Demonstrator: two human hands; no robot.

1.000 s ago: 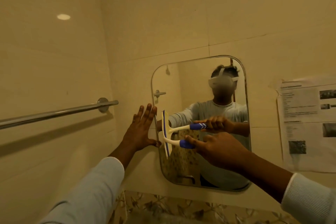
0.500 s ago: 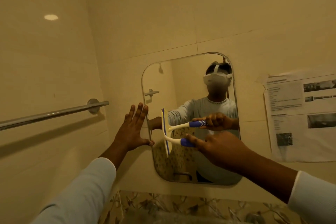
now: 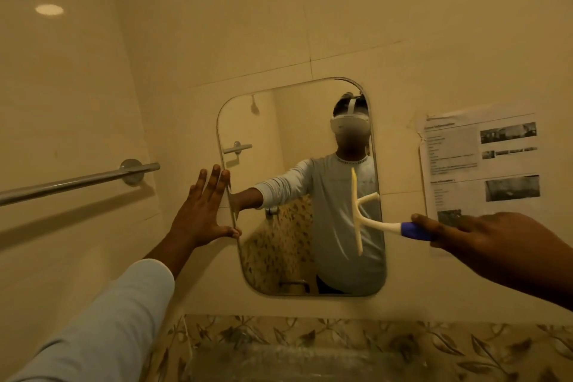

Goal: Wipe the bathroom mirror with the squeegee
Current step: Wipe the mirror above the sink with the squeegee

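A rounded rectangular mirror (image 3: 279, 133) hangs on the tiled wall ahead. My right hand (image 3: 493, 245) grips the blue handle of a cream squeegee (image 3: 356, 214), whose blade stands upright against the glass near the mirror's right edge. My left hand (image 3: 201, 211) presses flat on the wall beside the mirror's left edge, fingers straight and spread, thumb touching the frame. The mirror reflects a person in a pale long-sleeved top wearing a headset.
A chrome towel bar (image 3: 77, 181) runs along the left wall at hand height. A printed paper sheet (image 3: 480, 161) is stuck to the wall right of the mirror. A leaf-patterned tile band (image 3: 341, 347) runs below.
My right hand has drawn the squeegee across the glass from the mirror's left side to its right side. My left hand has stayed pressed at the left edge.
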